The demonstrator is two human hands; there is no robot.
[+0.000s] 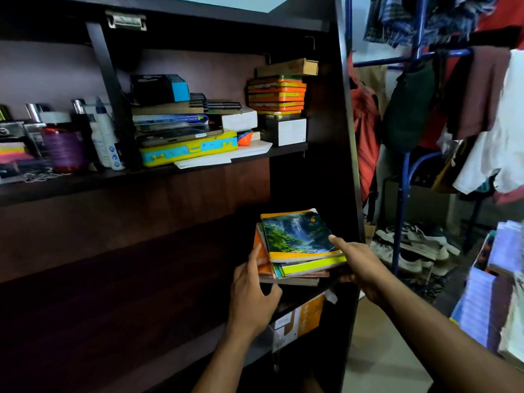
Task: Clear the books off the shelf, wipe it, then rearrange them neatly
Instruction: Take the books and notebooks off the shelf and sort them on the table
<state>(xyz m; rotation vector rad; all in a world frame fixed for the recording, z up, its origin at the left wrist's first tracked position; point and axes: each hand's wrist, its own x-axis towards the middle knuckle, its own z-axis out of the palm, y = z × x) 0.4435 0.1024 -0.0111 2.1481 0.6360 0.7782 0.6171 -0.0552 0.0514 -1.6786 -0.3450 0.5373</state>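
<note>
Our left hand [252, 293] holds the near left side of the book pile [297, 248], fingers curled on it. Our right hand [360, 265] grips its right edge. We have the pile at the right end of the bare shelf [136, 279]. More books [493, 293] wait far right, so we think putting back has only begun.

The dark wooden shelf [127, 279] carries one stack of notebooks [295, 248] at its right end (waterfall cover uppermost). The upper shelf [71, 182] carries bottles [106, 134] and boxes [276, 95].
</note>
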